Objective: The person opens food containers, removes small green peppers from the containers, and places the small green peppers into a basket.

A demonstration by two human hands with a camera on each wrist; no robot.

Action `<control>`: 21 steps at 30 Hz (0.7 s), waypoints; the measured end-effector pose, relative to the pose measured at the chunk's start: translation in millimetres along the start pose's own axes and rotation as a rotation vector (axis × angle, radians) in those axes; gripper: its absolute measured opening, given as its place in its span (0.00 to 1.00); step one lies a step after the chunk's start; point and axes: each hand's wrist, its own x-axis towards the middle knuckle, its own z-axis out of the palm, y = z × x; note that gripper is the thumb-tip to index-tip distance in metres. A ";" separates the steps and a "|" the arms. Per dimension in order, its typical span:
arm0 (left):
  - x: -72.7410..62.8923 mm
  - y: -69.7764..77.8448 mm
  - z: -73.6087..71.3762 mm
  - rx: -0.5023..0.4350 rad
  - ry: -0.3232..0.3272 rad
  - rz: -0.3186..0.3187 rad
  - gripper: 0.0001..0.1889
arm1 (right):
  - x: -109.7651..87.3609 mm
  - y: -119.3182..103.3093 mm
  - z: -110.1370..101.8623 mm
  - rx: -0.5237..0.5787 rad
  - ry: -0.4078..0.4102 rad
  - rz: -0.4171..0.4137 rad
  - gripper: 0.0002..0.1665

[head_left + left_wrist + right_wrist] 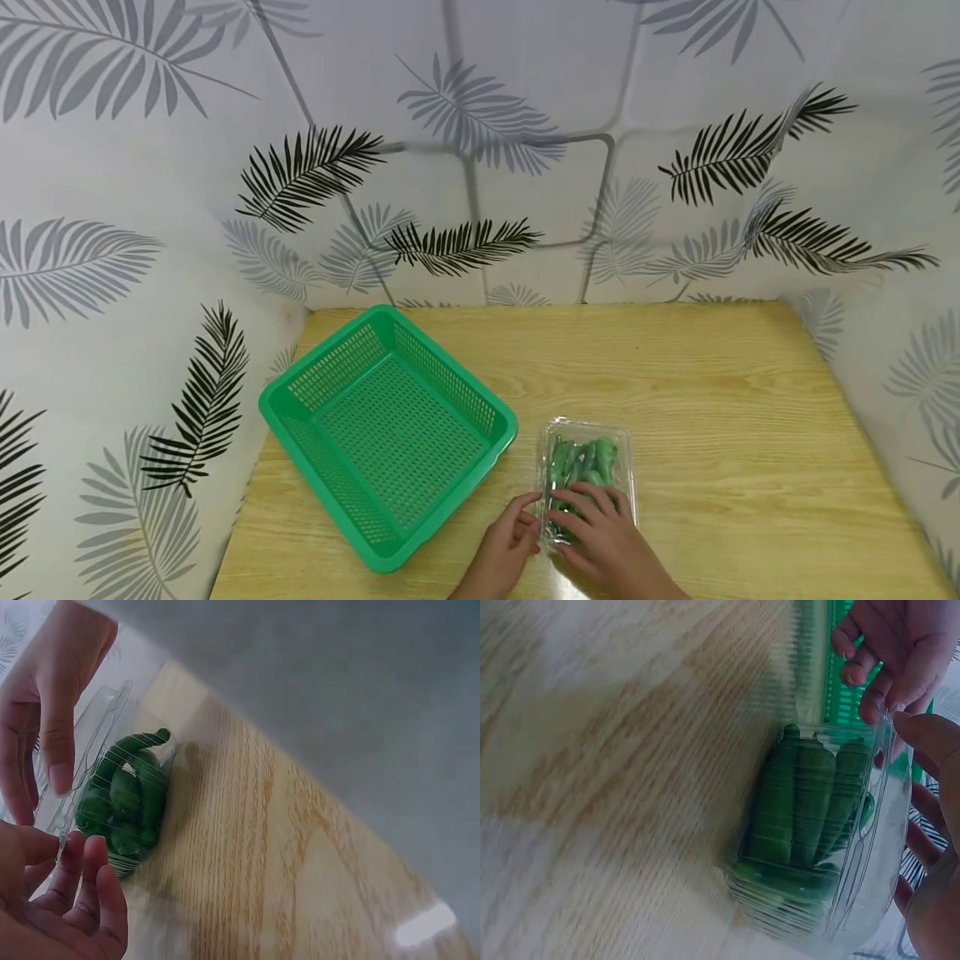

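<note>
A clear plastic clamshell box (625, 442) with its lid down stands on the table, right of the basket. Inside lie several long green peppers (604, 455), seen through the ribbed wall in the right wrist view. At the box's near left side, my left hand (501, 548) pinches the rim between thumb and forefinger; its other fingers (111, 900) are loosely bent beside the wall. My right hand (611, 537) lies across the near part of the lid with fingers spread, hiding some of the peppers. Its thumb is near the rim, close to the left hand.
A green perforated plastic basket (401, 429) stands at the left of the wooden table (720, 400), turned at an angle, with nothing in it. Leaf-patterned cloth (525, 192) hangs behind the table and along both sides.
</note>
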 end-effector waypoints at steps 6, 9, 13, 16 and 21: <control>-0.5 6.9 0.7 -0.034 -0.024 -0.012 0.19 | 1.2 -6.5 7.6 0.026 0.015 -0.022 0.23; -0.4 7.0 2.1 -0.042 -0.036 -0.006 0.20 | 1.8 -8.1 12.7 0.019 0.050 -0.053 0.21; 1.2 -2.9 4.7 -0.013 -0.038 0.008 0.21 | 4.5 -8.6 13.1 0.023 0.104 -0.087 0.18; 0.7 -5.1 4.9 0.008 -0.037 0.021 0.20 | 6.9 -8.3 10.2 0.034 0.135 -0.103 0.16; -1.4 -4.3 5.5 0.035 -0.021 0.060 0.17 | 10.7 -7.3 2.9 0.028 0.195 -0.141 0.14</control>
